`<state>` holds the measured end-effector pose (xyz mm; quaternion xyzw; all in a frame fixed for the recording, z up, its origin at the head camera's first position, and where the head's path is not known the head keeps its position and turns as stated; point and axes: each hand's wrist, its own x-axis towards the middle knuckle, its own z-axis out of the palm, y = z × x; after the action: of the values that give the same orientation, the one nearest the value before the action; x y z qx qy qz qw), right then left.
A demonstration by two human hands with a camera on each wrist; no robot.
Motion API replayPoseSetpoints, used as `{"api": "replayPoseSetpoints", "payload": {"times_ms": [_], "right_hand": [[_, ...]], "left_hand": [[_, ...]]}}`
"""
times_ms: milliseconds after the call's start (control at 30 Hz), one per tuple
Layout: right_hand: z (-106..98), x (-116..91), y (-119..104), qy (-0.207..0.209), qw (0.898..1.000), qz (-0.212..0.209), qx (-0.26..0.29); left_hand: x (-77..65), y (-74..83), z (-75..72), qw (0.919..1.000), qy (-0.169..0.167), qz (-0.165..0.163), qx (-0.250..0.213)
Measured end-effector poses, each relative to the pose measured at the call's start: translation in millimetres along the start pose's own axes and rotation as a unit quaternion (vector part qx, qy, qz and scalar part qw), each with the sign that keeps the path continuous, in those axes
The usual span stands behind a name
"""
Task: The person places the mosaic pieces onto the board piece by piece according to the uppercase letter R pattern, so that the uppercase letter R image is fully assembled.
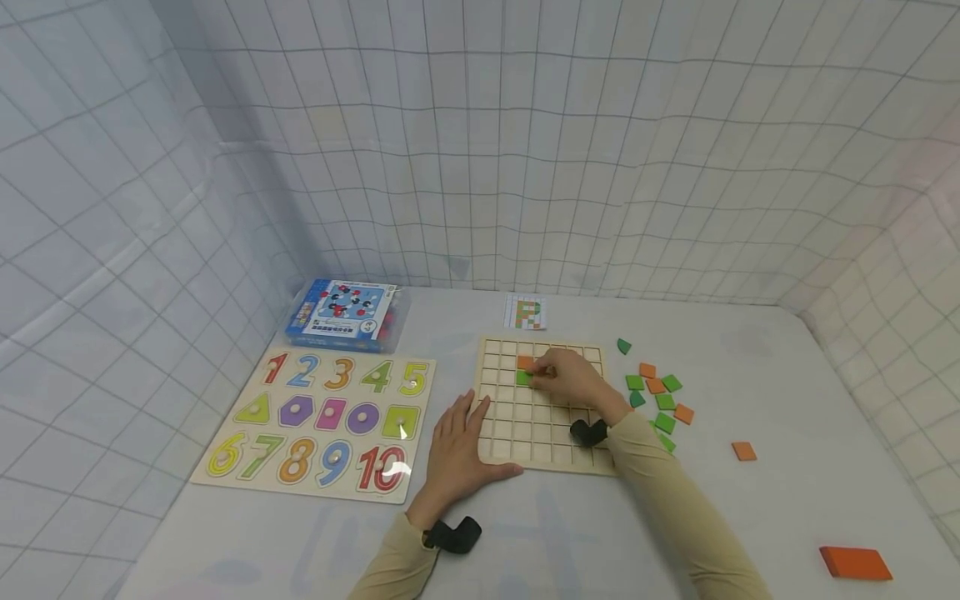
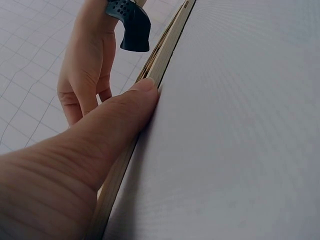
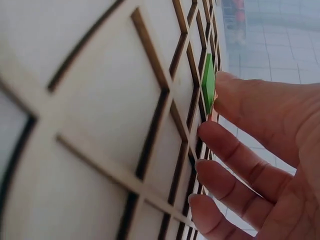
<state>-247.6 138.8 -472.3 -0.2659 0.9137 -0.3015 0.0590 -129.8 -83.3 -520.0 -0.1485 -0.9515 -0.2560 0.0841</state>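
Note:
A wooden grid board (image 1: pixel 502 433) lies at the middle of the table. My left hand (image 1: pixel 457 446) rests at its near left corner, fingers spread over the left edge, the thumb along the front edge. In the left wrist view the thumb (image 2: pixel 117 117) touches the board's side (image 2: pixel 167 50). My right hand (image 1: pixel 568 375) is over the upper part of the board and pinches a green square tile (image 3: pixel 208 84) at a cell, its fingertips partly hiding the tile. Just beyond that tile, an orange square tile (image 1: pixel 525 362) sits on the board.
Loose orange and green tiles (image 1: pixel 665 402) lie right of the board, with one orange tile (image 1: pixel 744 451) farther out. A pattern card (image 1: pixel 525 312) lies behind the board. Left are a number puzzle (image 1: pixel 315 425) and a boxed set (image 1: pixel 345 315). An orange block (image 1: pixel 855 563) lies front right.

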Motion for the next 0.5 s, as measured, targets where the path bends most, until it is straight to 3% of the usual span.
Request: {"api": "replayPoseSetpoints", "payload": {"times_ms": [200,367,500], "right_hand": [[-5.7,-9.4,11.4,0.031,0.999,-0.011,0.025],[-16.6,-21.2,23.6,0.116,0.993,-0.012,0.036],[-27.4,-29.7,37.9,0.197,0.98,-0.027,0.024]], "left_hand": [[-0.4,1.3,0.0,0.9999,-0.007,-0.006,-0.005],[-0.4,1.5,-1.3,0.9999,-0.008,-0.006,-0.01],[0.0,-0.1,0.0,1.0,-0.008,-0.005,-0.001]]}}
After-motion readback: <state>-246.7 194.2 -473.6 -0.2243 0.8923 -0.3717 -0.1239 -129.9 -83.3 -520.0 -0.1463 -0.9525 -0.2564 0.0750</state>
